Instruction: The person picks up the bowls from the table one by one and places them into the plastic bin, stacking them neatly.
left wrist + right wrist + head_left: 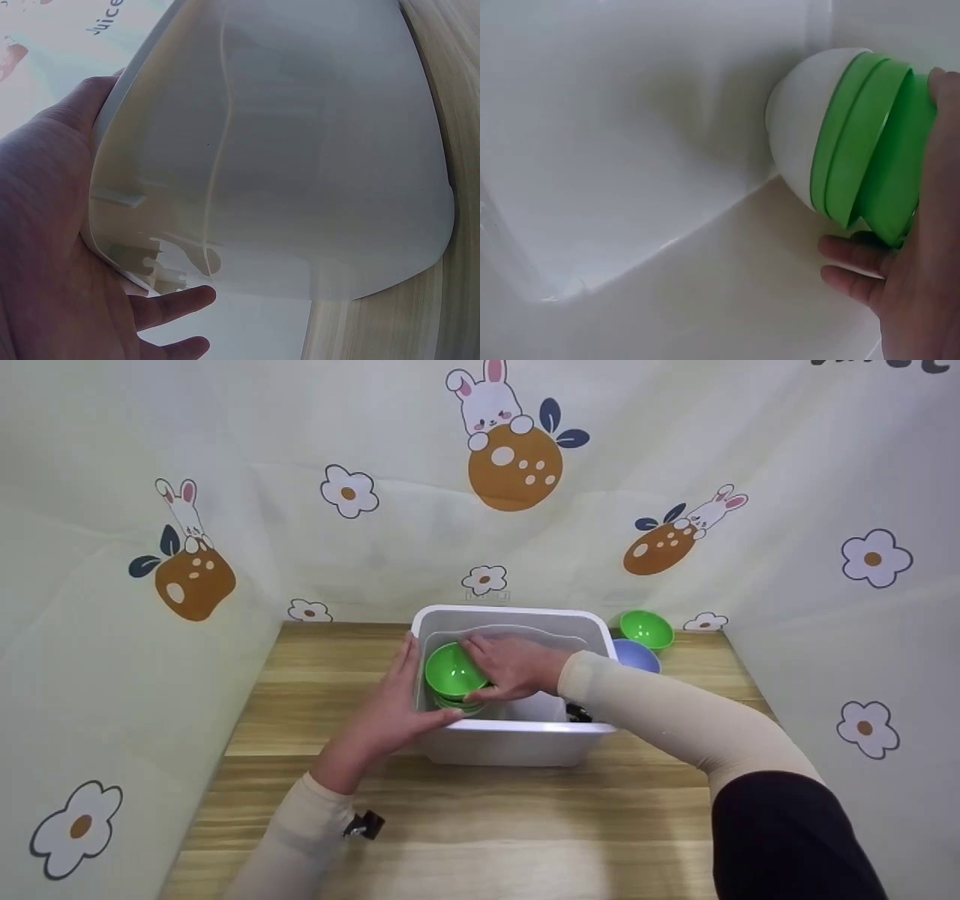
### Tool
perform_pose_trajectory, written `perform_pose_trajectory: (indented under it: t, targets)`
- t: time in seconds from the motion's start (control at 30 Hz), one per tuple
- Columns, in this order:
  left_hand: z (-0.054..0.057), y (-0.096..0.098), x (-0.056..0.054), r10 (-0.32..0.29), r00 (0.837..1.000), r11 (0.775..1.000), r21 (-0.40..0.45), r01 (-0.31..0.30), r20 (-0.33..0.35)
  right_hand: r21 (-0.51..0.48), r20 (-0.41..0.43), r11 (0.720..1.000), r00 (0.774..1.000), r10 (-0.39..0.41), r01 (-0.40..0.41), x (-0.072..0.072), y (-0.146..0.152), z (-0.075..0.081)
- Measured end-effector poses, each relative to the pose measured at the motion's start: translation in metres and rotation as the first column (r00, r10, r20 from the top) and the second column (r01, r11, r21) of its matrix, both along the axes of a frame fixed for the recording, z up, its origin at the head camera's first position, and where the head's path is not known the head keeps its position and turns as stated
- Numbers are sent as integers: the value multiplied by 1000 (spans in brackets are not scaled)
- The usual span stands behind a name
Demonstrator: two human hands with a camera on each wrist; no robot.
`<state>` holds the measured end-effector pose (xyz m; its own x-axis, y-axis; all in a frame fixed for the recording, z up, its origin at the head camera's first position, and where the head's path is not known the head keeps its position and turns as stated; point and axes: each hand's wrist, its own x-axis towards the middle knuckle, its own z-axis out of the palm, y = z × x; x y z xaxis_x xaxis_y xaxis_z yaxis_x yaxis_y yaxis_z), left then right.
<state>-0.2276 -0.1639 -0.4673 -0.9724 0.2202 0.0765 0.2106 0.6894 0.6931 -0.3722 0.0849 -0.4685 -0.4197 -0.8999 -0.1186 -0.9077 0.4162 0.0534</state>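
Note:
A white plastic bin (517, 742) stands on the wooden table. My left hand (394, 709) rests spread at its near left corner, thumb along the front rim and straight fingers along the left side. Inside the bin, my right hand (517, 664) holds a green bowl (455, 670) at its right side. That bowl sits tilted on top of a nested stack, and more green rims (459, 703) show beneath it. In the right wrist view, the lowest part of the stack is a rounded white base (799, 120). Part of the held bowl is hidden behind the right hand.
Right of the bin, a green bowl (646, 630) and a blue bowl (637, 655) stand on the table (480, 825). A white item (536, 707) and a small dark thing (577, 712) show inside the bin. Printed fabric walls (405, 540) close off the back and sides.

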Motion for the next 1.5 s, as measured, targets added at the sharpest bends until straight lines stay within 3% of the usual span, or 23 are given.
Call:
perform_pose_trajectory:
  t: [0.37,0.93,1.33,1.5]
  targets:
    - [-1,1,1,-8,1000,1000,17,8,-14,62,-43,998,999,16,-13,3,0,-4]
    - [-3,0,-1,-8,1000,1000,8,8,-11,103,-98,995,995,0,11,4,2,2]
    - [-2,0,0,-7,1000,1000,13,7,-11,75,-45,997,999,-25,28,2,3,7]
    - [-2,0,0,-3,1000,1000,14,3,0,17,-5,999,999,-33,33,-1,5,14]
